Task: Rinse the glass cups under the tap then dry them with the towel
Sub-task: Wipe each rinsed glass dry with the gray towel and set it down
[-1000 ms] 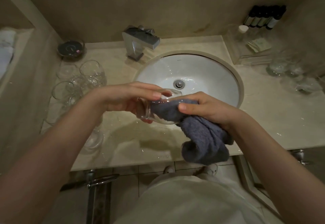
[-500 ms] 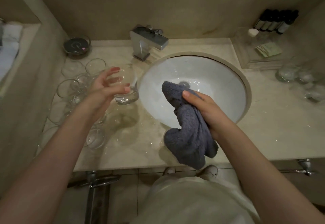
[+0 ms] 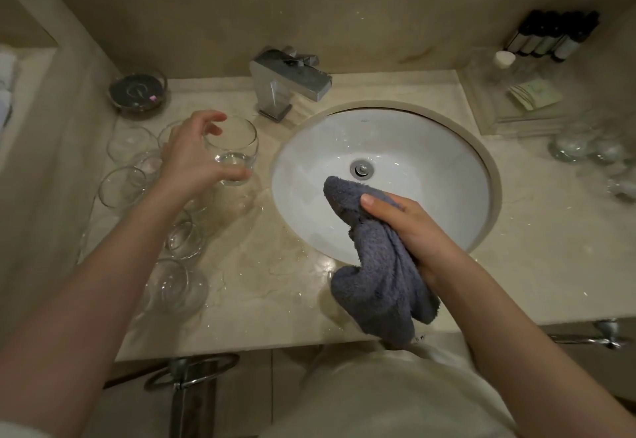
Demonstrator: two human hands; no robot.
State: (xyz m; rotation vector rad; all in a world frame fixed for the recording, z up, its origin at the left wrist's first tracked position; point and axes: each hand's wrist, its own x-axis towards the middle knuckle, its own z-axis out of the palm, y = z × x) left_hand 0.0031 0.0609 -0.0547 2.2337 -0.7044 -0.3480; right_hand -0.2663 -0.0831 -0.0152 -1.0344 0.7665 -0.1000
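A clear round glass cup stands upright on the marble counter, left of the sink. My left hand grips it, thumb at its base and fingers curled over the far rim. My right hand holds a bunched grey-blue towel over the near edge of the basin, apart from the cup. The square chrome tap is behind the cup, and no water runs from it.
Several other clear glasses crowd the counter's left side, under and beside my left arm. More glasses stand at the right. A dark glass bowl sits back left. Small bottles and a clear tray are back right.
My left hand took the cup away from the towel and carried it left to the counter beside the other glasses. My right hand with the towel stayed over the basin.
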